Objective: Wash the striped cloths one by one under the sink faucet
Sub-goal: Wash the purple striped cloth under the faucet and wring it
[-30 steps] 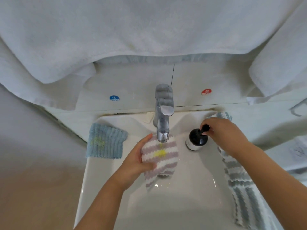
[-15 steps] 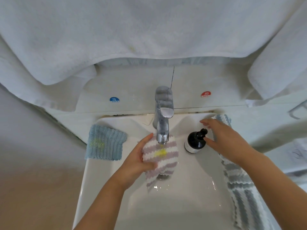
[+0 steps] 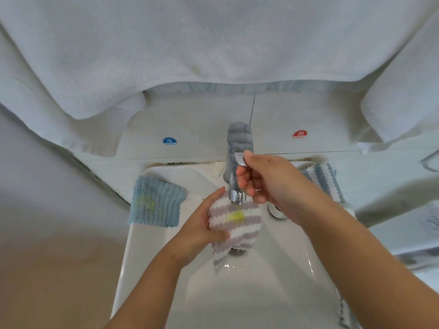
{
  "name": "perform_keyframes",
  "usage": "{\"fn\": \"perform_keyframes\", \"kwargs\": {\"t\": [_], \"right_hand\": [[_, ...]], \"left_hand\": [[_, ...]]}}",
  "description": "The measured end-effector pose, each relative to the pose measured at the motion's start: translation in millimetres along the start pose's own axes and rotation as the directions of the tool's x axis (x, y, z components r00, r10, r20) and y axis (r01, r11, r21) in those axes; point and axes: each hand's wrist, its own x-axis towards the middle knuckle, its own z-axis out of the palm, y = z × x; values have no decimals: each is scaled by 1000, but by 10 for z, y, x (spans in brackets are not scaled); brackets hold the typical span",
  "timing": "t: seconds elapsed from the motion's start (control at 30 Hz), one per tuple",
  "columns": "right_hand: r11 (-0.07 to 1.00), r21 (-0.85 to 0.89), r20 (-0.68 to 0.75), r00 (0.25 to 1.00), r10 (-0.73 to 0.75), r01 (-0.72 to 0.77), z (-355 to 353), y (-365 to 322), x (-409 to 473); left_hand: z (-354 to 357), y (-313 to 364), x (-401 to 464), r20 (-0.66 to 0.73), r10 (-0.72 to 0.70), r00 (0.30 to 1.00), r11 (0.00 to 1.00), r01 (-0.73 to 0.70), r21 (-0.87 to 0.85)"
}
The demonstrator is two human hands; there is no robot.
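Lilac-and-white striped fluffy cloth with a yellow stain (image 3: 235,222) is gripped in my left hand (image 3: 202,230) over the white ceramic sink basin (image 3: 273,281), just under the spout. Beyond it, my right hand (image 3: 268,184) curls around the chrome faucet (image 3: 237,162) lever. A blue ribbed cloth (image 3: 155,204) lies on the sink's back-left corner, a blue-and-white striped cloth (image 3: 324,179) at its back-right.

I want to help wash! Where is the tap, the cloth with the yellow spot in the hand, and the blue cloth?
faucet (image 3: 238,143), head view, upper body.
purple striped cloth (image 3: 237,224), head view, middle stripes.
blue cloth (image 3: 155,205), head view, middle.
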Motion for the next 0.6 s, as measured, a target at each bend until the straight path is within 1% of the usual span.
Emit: {"fn": "perform_keyframes", "kwargs": {"t": [0.23, 0.6], "right_hand": [[998, 57, -48, 999, 14, -11, 29, -81, 13], [985, 168, -31, 999, -17, 22, 8, -110, 36]], "left_hand": [[-4, -10, -30, 15, -27, 1000, 1000, 27, -2], [67, -6, -43, 44, -20, 999, 1000, 20, -8]]}}
